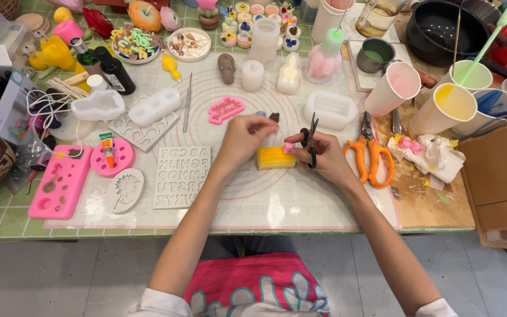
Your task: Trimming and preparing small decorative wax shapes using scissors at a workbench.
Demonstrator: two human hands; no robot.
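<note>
The yellow block (275, 158), a small ribbed slab that looks like wax or soap, sits near the middle of the silicone work mat (324, 202), held between both hands just above or on the mat; I cannot tell which. That mat is the biggest thing here, translucent and printed with pink rings, probably laid down to keep spills off the green checked tablecloth (7, 223).

The left hand (243, 136) is closed around the block's left end, fingers pinched at its top, seemingly to steady it. The right hand (322, 154) is curled through the handles of the black scissors (310, 141), their blades pointing up and away, and its fingers also press the block's right end, where a small pink piece (289, 147) shows.

Just right of that hand lie the orange-handled snips (369, 154), within easy reach. Beyond them stand paper cups (441, 108) stained pink, yellow and blue inside. To the left lies a flat alphabet mold (181, 176), pale and rubbery, then a pink tray mold (60, 182) with shaped hollows. A smaller pink lettered mold (225, 109) rests beyond the hands.
</note>
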